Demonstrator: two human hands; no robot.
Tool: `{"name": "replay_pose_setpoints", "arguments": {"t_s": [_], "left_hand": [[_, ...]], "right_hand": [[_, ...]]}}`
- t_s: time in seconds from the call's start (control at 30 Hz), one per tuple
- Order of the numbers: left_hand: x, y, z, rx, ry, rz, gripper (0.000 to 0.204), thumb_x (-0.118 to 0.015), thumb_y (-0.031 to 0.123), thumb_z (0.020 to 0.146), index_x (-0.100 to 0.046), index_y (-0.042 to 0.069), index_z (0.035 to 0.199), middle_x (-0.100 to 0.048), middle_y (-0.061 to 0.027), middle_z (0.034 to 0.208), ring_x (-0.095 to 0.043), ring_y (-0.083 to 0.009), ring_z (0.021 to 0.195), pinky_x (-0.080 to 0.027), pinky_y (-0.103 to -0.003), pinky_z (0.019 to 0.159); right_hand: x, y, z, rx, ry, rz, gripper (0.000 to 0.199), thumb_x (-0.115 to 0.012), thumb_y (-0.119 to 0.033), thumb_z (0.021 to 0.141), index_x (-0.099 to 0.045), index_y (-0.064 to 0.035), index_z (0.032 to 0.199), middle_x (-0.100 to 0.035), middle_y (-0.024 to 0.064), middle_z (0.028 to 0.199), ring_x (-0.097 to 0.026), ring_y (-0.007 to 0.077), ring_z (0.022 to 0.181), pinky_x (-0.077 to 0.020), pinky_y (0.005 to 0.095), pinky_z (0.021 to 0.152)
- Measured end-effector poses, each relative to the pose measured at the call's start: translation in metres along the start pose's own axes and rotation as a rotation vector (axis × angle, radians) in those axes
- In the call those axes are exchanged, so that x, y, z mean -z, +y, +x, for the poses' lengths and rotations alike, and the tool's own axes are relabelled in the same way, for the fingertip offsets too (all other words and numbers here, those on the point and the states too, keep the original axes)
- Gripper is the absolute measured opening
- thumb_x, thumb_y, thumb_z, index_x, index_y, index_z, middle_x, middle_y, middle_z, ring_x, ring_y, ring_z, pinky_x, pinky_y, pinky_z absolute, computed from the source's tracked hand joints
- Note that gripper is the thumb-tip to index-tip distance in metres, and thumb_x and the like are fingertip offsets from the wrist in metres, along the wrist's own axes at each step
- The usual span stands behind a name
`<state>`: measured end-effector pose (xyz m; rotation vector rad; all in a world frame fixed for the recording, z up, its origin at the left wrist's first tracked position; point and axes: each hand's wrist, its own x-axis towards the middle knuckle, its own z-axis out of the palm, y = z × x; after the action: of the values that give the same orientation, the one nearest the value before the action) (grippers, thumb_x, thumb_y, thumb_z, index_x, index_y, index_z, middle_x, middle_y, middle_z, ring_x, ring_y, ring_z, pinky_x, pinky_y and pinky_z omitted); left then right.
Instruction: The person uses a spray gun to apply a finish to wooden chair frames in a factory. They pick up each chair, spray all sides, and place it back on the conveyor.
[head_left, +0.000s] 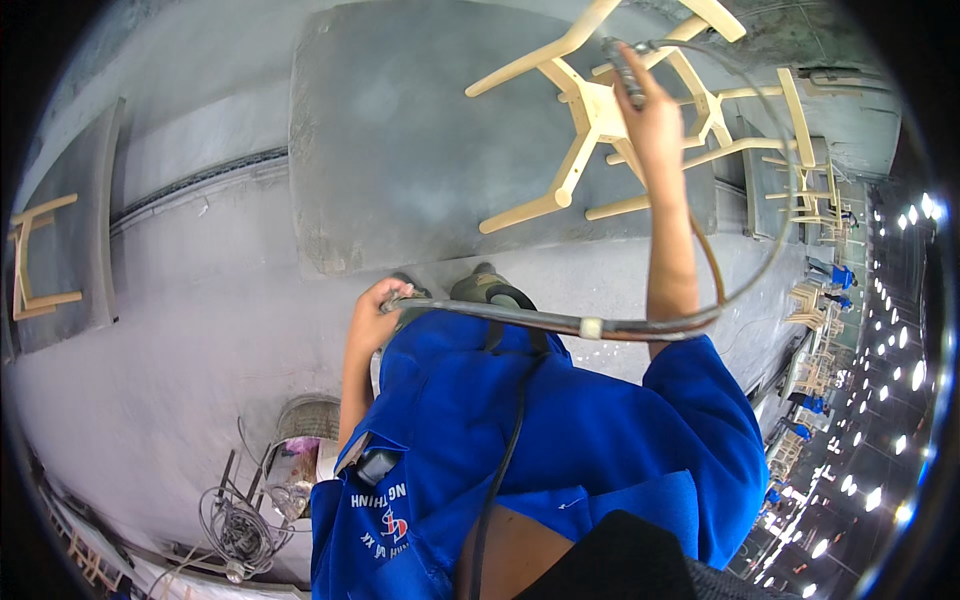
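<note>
My right hand point(657, 120) is raised over a pale wooden chair frame point(600, 115), its fingers wrapped round a metal spray gun point(627, 78). A grey hose point(775, 200) loops down from the gun's end, with a brown hose point(712, 255) beside my forearm. These run together in a hose bundle point(500, 312) across my waist, tied with a white band point(592, 328). At its far left end my left hand point(376, 305) is closed on the bundle, its fingertips partly hidden. The chair frame, legs spread, rests on a large dark grey board point(420, 130).
Another wooden frame point(40, 255) lies on a dark board at the far left. Lower left, a coil of hose point(243, 535) sits near a round bucket point(308, 418). Several wooden chairs point(810, 300) and people in blue point(843, 277) line the right side. My shoes point(478, 285) stand by the board's near edge.
</note>
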<state>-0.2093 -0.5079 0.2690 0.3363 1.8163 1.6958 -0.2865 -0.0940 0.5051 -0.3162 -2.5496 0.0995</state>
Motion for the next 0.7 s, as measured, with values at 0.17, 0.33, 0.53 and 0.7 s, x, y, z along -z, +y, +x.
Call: {"name": "replay_pose_setpoints", "arguments": {"t_s": [0.17,0.33,0.53,0.7], "left_hand": [[-0.039,0.030,0.025,0.063,-0.167,-0.030,0.024,-0.058,-0.010,0.083,-0.065,0.000,0.104,-0.073,-0.0057,0.096,-0.066,-0.0117,0.094,-0.050,-0.027,0.084],[-0.075,0.071,0.016,0.108,-0.175,0.077,0.008,-0.065,0.003,0.094,-0.066,-0.001,0.102,-0.070,-0.0034,0.085,-0.060,-0.0079,0.082,-0.047,-0.026,0.075],[-0.135,0.115,0.014,0.107,-0.037,0.067,0.009,-0.066,0.009,0.098,-0.066,0.000,0.100,-0.066,-0.0007,0.076,-0.054,-0.0053,0.076,-0.044,-0.025,0.068],[-0.190,0.126,0.035,0.193,-0.039,0.115,0.009,-0.066,0.009,0.098,-0.066,0.000,0.099,-0.064,0.0008,0.076,-0.053,-0.0039,0.075,-0.043,-0.023,0.067]], "right_hand": [[0.074,0.024,-0.001,-0.030,0.248,0.328,0.044,-0.068,-0.015,0.097,-0.059,-0.0113,0.140,-0.074,0.0143,0.106,-0.072,0.0231,0.081,-0.0560,0.0319,0.072],[0.071,0.085,-0.011,-0.542,0.508,1.216,0.026,-0.058,-0.027,0.103,-0.059,-0.0042,0.113,-0.068,0.0108,0.083,-0.068,0.0210,0.071,-0.0414,0.0272,0.044],[-0.008,0.167,-0.048,-1.072,0.369,1.424,0.025,-0.060,-0.033,0.101,-0.057,-0.0087,0.106,-0.065,0.0092,0.074,-0.064,0.0205,0.059,-0.0383,0.0285,0.041],[0.011,0.215,-0.081,-1.180,0.247,1.349,0.023,-0.063,-0.029,0.099,-0.056,-0.0082,0.104,-0.065,0.0087,0.071,-0.064,0.0192,0.057,-0.0369,0.0273,0.039]]}}
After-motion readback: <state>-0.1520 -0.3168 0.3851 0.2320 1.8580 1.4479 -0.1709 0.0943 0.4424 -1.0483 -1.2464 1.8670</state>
